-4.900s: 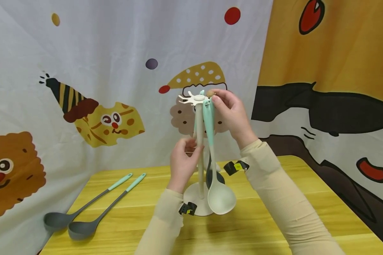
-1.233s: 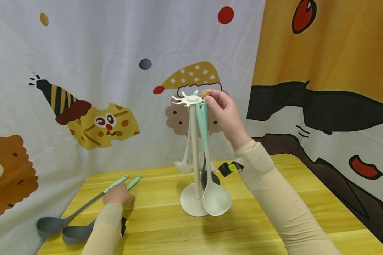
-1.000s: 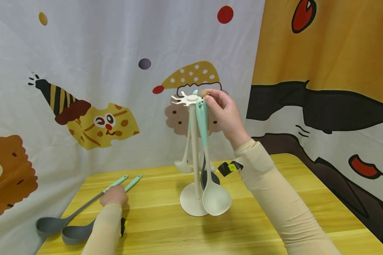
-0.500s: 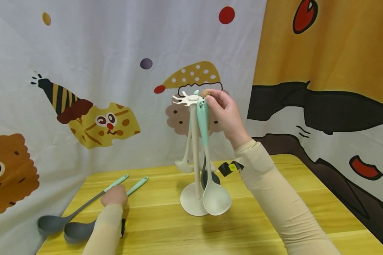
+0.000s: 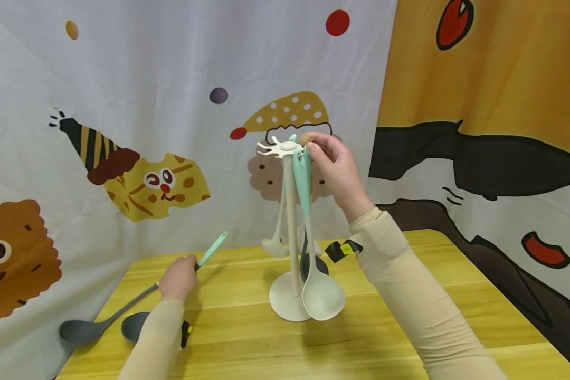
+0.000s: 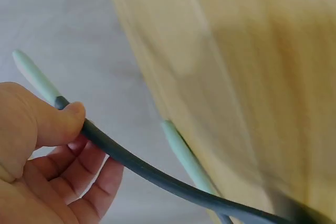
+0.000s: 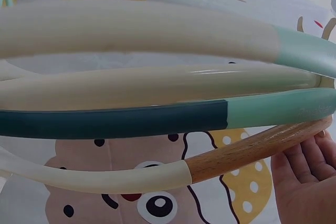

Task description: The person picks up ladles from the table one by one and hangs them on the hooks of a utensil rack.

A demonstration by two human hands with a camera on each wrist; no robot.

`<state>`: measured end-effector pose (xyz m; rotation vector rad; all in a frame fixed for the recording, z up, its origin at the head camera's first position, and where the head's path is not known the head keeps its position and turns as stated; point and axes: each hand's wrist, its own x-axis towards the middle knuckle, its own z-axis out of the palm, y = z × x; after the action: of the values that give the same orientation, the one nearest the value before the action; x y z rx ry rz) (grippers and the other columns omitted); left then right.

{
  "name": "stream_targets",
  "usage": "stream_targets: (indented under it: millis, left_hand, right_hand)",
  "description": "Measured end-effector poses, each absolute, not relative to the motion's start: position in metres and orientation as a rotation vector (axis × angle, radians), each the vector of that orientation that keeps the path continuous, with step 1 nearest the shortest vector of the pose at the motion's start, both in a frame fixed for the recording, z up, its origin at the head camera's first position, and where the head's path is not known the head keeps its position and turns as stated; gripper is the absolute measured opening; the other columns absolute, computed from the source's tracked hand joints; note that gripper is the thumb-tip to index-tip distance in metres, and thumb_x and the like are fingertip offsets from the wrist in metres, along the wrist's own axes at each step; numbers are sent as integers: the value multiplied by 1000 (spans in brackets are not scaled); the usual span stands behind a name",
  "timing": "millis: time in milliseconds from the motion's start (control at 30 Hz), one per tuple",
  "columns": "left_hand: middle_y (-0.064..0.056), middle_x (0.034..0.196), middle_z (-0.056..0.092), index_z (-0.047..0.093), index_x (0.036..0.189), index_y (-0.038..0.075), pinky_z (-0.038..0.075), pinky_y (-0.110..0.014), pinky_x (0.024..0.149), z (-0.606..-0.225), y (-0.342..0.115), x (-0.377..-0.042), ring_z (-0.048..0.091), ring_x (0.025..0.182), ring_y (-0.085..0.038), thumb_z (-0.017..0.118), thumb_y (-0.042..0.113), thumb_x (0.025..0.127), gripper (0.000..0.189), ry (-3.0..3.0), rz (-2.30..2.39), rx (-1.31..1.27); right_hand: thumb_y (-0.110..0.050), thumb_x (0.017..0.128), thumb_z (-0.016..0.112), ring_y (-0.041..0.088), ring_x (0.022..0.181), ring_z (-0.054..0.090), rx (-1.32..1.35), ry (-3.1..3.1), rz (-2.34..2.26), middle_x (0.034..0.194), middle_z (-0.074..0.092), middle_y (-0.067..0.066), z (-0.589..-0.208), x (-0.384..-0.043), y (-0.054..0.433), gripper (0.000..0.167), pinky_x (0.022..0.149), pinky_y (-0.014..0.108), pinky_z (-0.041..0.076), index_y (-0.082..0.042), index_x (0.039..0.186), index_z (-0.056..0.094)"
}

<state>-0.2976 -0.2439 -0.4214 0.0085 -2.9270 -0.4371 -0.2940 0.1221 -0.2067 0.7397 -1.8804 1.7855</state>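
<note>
My left hand (image 5: 178, 278) grips a grey ladle (image 5: 134, 324) by its shaft, just below the mint handle. In the left wrist view the thumb and fingers pinch that dark shaft, and the handle end points up and away. The ladle is raised off the table at its handle end. At the top of a cream utensil stand (image 5: 282, 303), my right hand (image 5: 334, 166) pinches the end of a brown wooden handle (image 7: 247, 153) with a white shaft. Mint-handled utensils hang beside it, among them a large white ladle (image 5: 323, 298). The wooden-handled utensil's lower end is mostly hidden.
A second grey ladle (image 5: 81, 332) lies on the wooden table (image 5: 399, 327) at the left. A small white ladle (image 5: 274, 247) and a dark utensil (image 5: 319, 266) hang at the stand's back. A printed cloth (image 5: 180, 63) stands behind the table.
My left hand has left the stand, reached the nearer grey ladle on the left, and raised its handle end off the table. The right hand stays at the stand's top.
</note>
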Motion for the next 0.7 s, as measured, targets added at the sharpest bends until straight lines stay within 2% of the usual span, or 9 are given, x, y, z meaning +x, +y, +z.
stream_targets:
  millis: [100,433,700]
  left_hand:
    - [-17,89,59,62,107,1,51,-53,61,-419,-240,-299,61,79,-37,66,-6,85,23,-2867,-475,-20]
    - [-15,90,61,62,101,2,50,-53,68,-399,-223,-301,60,82,-35,63,-1,92,9,-2724,-635,-113]
    - [-18,95,62,60,107,0,47,-51,75,-371,-201,-300,58,88,-36,61,3,95,12,-2599,-765,-165]
  right_hand:
    - [-13,103,52,15,108,55,746,-1871,1793,125,58,12,-207,-294,122,37,100,35,43,5,135,53]
    - [-13,103,52,15,108,55,742,-1867,1799,124,58,12,-207,-294,121,36,99,32,44,5,134,54]
    - [-13,103,52,15,108,55,737,-1868,1797,123,57,11,-206,-293,121,36,100,33,43,5,134,54]
